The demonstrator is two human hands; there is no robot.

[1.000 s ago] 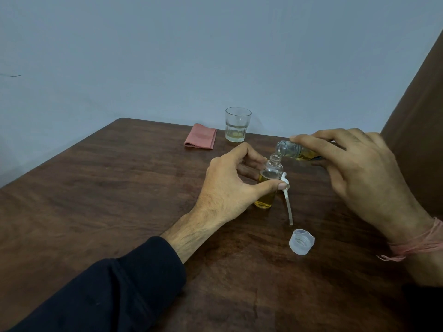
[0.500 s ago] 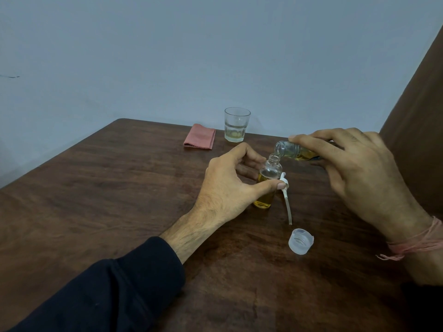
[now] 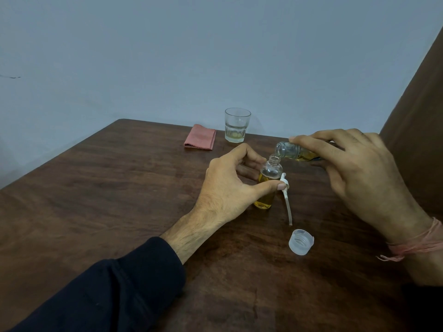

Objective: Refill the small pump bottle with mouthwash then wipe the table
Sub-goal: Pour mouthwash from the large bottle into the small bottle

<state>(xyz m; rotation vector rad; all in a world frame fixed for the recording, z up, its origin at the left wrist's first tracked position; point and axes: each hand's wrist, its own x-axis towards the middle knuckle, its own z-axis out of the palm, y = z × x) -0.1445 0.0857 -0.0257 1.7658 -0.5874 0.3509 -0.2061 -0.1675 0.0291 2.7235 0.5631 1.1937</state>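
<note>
Steadying pump bottle (image 3: 269,180), left grip (image 3: 230,185) (thumb front)

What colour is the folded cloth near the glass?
Pink, plain with no pattern; the head view shows the cloth lying left of the glass.

Looks like a plain room at home: dark wooden table (image 3: 96,200) pushed against a bare bluish wall (image 3: 191,56), drinking glass (image 3: 236,125) near its far edge.
</note>
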